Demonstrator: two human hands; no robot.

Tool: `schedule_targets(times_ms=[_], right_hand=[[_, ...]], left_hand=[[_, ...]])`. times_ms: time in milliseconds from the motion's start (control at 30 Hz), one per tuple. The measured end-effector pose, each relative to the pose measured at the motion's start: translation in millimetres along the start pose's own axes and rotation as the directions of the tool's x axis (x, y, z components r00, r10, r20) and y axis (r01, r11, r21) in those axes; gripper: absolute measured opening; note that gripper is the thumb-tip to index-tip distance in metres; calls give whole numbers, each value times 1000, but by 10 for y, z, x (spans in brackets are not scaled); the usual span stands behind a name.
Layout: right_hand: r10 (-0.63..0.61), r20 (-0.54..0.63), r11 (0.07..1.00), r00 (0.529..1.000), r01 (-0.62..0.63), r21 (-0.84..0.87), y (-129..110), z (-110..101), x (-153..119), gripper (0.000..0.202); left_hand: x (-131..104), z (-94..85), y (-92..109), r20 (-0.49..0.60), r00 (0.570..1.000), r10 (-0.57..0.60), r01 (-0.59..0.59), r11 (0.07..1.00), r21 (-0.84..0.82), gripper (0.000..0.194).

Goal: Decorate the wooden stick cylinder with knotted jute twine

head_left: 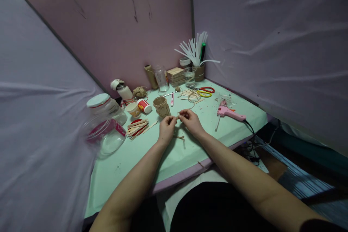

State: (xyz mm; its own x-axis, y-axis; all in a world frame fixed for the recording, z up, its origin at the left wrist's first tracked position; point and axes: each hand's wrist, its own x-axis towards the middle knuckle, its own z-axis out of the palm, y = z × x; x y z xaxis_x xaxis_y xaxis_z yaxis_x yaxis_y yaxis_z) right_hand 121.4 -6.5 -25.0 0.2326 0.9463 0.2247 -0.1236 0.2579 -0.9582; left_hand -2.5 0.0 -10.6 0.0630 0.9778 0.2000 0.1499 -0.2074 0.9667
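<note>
My left hand [167,127] and my right hand [191,120] meet over the middle of the table, both with fingertips pinched on a thin piece of twine [178,115]. A length of this twine seems to run back from my right hand to a loose coil on the table. Just behind my left hand stands a cup wrapped in twine [161,106], upright, apart from my fingers as far as I can tell. Below my hands a short knotted piece of twine [179,137] lies on the green cloth.
To the right lies a pink hot glue gun [231,113] with its cord over the edge. Scissors [205,91], a pink cutter [172,99] and wooden sticks lie behind my hands. Left are popsicle sticks [137,128], paper cups [144,106] and clear jars [112,136]. White glue sticks [194,50] stand at the back.
</note>
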Motion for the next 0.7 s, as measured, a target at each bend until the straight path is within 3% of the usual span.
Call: schedule_targets(times_ms=[267, 433, 567, 700], right_hand=[[10, 33, 1000, 999, -10, 18, 11, 2, -10, 24], [-23, 6, 999, 1000, 23, -25, -35, -11, -19, 22], [-133, -42, 972, 990, 122, -201, -63, -20, -34, 12], [-187, -2, 938, 982, 178, -296, -62, -14, -56, 9]], left_hand=[[15, -9, 14, 129, 983, -129, 153, 968, -198, 30], [21, -29, 27, 182, 967, -176, 215, 951, -221, 32], [17, -27, 31, 119, 985, -123, 139, 981, -137, 31], [24, -39, 20, 24, 1000, -19, 20, 999, -50, 26]])
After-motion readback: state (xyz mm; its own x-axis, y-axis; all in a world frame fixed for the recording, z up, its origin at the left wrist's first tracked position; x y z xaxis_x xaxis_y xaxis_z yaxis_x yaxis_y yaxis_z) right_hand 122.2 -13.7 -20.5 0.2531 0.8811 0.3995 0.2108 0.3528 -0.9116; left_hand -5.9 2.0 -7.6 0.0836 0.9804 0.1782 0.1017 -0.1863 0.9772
